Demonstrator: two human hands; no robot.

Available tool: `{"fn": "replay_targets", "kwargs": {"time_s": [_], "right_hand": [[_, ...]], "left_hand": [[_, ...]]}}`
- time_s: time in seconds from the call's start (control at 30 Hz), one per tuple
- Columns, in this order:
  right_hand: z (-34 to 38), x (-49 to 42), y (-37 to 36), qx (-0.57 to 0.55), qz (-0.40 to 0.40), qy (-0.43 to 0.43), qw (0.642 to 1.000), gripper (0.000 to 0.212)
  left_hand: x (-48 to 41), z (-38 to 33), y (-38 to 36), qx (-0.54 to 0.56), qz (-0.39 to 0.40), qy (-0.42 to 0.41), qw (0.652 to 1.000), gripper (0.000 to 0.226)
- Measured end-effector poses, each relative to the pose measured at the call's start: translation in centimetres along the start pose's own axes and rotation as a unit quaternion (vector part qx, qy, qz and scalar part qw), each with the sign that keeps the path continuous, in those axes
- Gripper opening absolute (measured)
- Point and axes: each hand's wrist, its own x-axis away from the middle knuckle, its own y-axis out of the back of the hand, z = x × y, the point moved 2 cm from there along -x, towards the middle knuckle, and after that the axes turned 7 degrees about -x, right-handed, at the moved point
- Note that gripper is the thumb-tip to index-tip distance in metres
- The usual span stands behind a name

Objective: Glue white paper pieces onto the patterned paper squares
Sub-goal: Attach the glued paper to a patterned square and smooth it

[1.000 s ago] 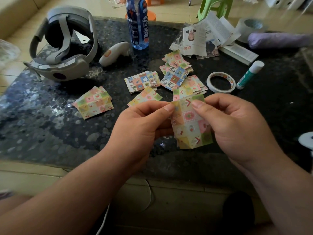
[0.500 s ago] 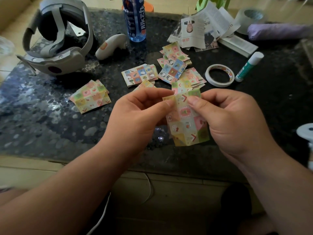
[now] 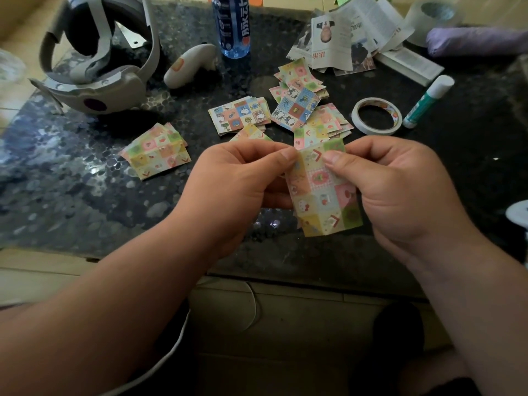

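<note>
Head view: both hands hold one patterned paper square above the near edge of the dark speckled table. It is nearer the camera than the tape roll and slightly left of it. The left hand pinches the square's upper left edge between thumb and curled fingers. The right hand pinches the upper right edge in the same manner, thumb on the printed face. The square hangs tilted with its lower edge free. Its rear face is hidden.

The glue stick lies capped on the table just right of the tape roll, apart from it. Loose patterned squares lie in overlapping heaps just left of the tape roll, and the nearest heap almost reaches it. A blue-toned stack lies further left. A pastel stack lies well to the left. Printed leaflets lie beyond the tape roll. A blue bottle, a white controller and a grey headset sit beyond and far left of the tape roll.
</note>
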Motion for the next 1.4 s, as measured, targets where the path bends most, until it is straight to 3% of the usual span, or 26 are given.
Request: {"fn": "replay_targets", "kwargs": {"time_s": [0.17, 0.3, 0.4, 0.53, 0.67, 0.8, 1.07, 1.3, 1.4], "right_hand": [[0.0, 0.1, -0.1, -0.010, 0.069, -0.032, 0.997, 0.031], [0.1, 0.5, 0.0, -0.025, 0.156, -0.075, 0.984, 0.026], [-0.1, 0.5, -0.2, -0.033, 0.145, -0.087, 0.985, 0.028], [0.0, 0.4, -0.2, -0.079, 0.131, -0.115, 0.982, 0.012], [0.2, 0.3, -0.3, -0.094, 0.100, -0.108, 0.985, 0.029], [-0.1, 0.2, 0.0, -0.047, 0.090, -0.094, 0.990, 0.038], [-0.2, 0.3, 0.0, -0.001, 0.121, -0.097, 0.988, 0.009], [-0.5, 0.1, 0.1, -0.005, 0.113, -0.084, 0.990, 0.012], [-0.6, 0.0, 0.1, -0.014, 0.122, -0.084, 0.989, 0.012]], "left_hand": [[0.0, 0.1, -0.1, 0.017, -0.022, 0.029, 0.999, 0.012], [-0.1, -0.1, 0.1, 0.060, -0.035, 0.059, 0.996, 0.010], [-0.2, -0.3, 0.3, 0.081, -0.025, 0.067, 0.994, 0.014], [-0.2, -0.3, 0.3, 0.089, 0.029, 0.098, 0.991, 0.027], [0.1, 0.2, 0.1, 0.036, 0.065, 0.124, 0.989, 0.010], [0.2, 0.3, 0.0, 0.041, 0.061, 0.132, 0.989, 0.013], [0.1, 0.3, 0.0, 0.056, 0.074, 0.126, 0.988, 0.019], [0.4, 0.9, -0.1, 0.042, 0.088, 0.154, 0.983, 0.014], [0.4, 0.8, -0.1, 0.053, 0.093, 0.153, 0.982, 0.023]]}}
